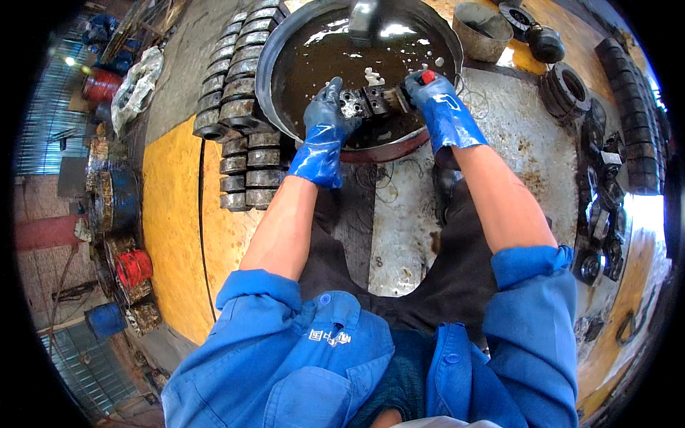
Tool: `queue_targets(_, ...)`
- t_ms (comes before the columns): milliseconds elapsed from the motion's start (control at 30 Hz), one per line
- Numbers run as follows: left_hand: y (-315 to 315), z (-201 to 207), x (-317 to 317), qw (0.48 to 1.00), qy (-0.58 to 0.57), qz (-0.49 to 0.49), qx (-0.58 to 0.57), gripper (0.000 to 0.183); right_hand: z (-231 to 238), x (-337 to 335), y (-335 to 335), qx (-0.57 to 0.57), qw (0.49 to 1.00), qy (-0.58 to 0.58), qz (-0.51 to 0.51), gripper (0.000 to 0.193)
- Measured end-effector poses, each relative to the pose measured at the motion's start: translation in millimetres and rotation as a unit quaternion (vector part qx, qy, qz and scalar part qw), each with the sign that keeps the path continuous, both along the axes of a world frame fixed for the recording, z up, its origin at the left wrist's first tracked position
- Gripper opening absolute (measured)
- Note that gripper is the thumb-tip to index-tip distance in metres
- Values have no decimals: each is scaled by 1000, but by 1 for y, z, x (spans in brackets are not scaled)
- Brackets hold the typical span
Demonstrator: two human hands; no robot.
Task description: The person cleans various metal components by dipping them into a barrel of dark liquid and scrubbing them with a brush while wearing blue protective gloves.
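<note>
In front of me stands a wide round basin (267, 89) of dark brown liquid with patches of foam. My left hand (330, 118), in a blue rubber glove, grips a wet dark metal block (375, 102) with round holes over the basin's near side. My right hand (434, 96), gloved the same way, is closed around a tool with a red handle end (428, 76). Its flat pale head (397, 100) meets the block's right end. It looks like a brush, but the fingers hide most of it.
Dark metal rollers (239, 93) are stacked in rows left of the basin. A bucket (481, 32) and a round dark pot (546, 44) stand at the back right. Stacked rings (564, 93) and oily metal parts (599, 207) lie along the right. A red drum (134, 267) is far left.
</note>
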State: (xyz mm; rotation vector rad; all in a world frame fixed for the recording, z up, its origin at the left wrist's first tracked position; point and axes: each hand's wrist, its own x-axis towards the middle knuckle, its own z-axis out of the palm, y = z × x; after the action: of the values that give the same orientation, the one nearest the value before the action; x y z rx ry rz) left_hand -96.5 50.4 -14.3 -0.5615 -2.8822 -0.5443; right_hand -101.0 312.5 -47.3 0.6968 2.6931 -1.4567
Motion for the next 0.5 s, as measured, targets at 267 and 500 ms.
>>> queue_targets(267,-15,6,9,999,-35,18,19,99,31,8,-34,5,997,78,-7,23)
queue_targets(500,-20,-4,6,997,15,-57,45,101,15,-3,-80,-11,986,152,-61,24)
